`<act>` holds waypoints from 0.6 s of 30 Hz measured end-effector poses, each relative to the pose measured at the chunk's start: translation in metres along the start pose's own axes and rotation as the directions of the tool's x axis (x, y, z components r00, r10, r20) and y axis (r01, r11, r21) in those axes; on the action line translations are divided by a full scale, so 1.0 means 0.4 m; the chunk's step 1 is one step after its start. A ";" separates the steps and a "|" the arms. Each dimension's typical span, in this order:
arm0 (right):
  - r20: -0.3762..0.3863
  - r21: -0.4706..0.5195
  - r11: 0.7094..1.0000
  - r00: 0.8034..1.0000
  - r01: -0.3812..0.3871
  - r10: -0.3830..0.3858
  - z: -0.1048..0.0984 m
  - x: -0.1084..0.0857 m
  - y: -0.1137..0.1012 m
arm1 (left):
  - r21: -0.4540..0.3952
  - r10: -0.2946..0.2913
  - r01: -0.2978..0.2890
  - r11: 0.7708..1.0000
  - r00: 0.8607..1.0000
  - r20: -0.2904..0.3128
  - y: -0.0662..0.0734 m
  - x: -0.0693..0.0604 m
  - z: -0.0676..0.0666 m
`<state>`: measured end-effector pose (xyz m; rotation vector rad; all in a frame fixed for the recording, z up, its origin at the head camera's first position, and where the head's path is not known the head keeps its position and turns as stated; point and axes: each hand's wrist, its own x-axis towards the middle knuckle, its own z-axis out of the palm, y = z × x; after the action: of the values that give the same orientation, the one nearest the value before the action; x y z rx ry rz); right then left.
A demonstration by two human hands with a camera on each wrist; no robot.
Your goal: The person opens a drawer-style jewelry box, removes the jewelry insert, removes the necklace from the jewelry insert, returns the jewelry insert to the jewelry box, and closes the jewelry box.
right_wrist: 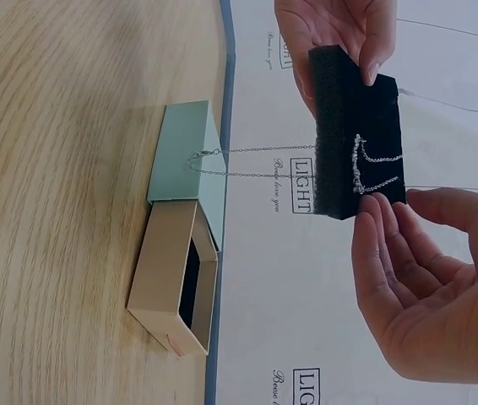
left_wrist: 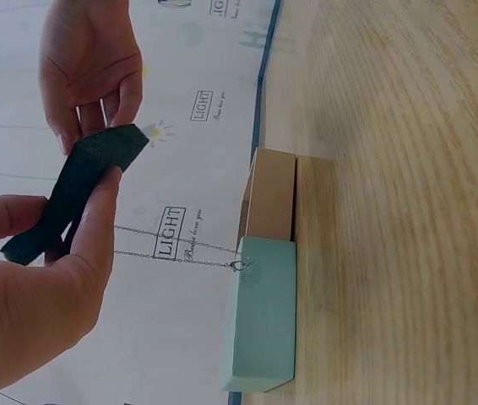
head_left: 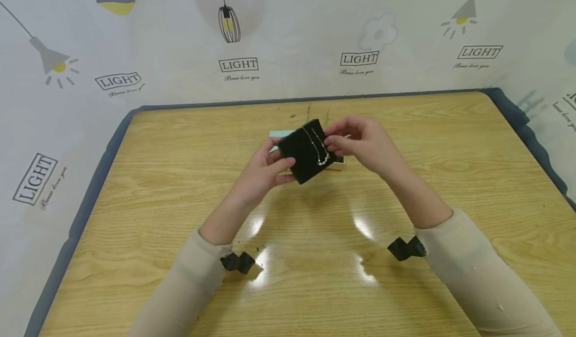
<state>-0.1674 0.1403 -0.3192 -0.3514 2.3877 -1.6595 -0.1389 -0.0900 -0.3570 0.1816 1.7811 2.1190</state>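
Observation:
A black foam jewellery pad [head_left: 300, 154] is held tilted above the table, with a thin silver necklace [right_wrist: 357, 164] across its face. The necklace's beaded part lies on the front, and a loop of chain [left_wrist: 180, 260] with its clasp hangs down behind. My left hand [head_left: 261, 169] grips the pad's left side, thumb on the front face and fingers behind. At the pad's opposite edge, beside the beaded part, my right hand [head_left: 366, 142] pinches with thumb and fingertips; its fingertips partly hide the contact. In the right wrist view, the right hand [right_wrist: 442, 287] is below the pad.
Behind the pad, on the wooden table [head_left: 180, 187], stands a drawer-style gift box with a mint-green sleeve [right_wrist: 180, 152]. Its beige tray [right_wrist: 167, 278] is slid partly out and has a dark inside. A printed cloth wall [head_left: 292, 37] rises past the table's far edge.

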 end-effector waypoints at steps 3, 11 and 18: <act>0.005 0.001 1.000 1.000 -0.008 0.008 -0.002 -0.002 0.000 | -0.001 0.004 -0.004 1.000 1.000 0.003 0.000 0.000 0.000; 0.017 -0.011 1.000 1.000 -0.013 0.013 -0.005 -0.008 0.000 | -0.007 -0.003 0.003 1.000 1.000 -0.003 -0.002 -0.002 0.000; 0.012 -0.036 0.999 1.000 -0.008 0.009 -0.004 -0.006 0.003 | -0.009 0.007 -0.007 1.000 1.000 0.005 -0.004 -0.002 0.003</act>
<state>-0.1655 0.1429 -0.3198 -0.3559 2.4095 -1.6079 -0.1375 -0.0889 -0.3582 0.1908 1.7705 2.1297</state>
